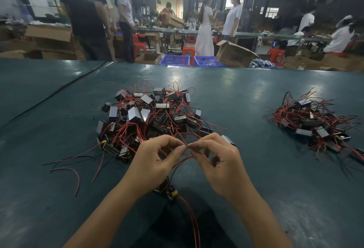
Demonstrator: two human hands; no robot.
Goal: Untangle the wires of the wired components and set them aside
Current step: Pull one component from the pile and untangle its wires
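At a dark green worktable in a dim workshop, the left hand and right hand meet fingertip to fingertip, each pinching a thin red wire between thumb and forefinger. The wire loops down to a small metal-cased component below the heel of the left hand. A tangled pile lies just beyond the hands; a smaller pile sits well apart to the right. Print on a tipped cardboard box is too blurred to read. Blue baskets, red stools and standing people fill the lamp-lit room.
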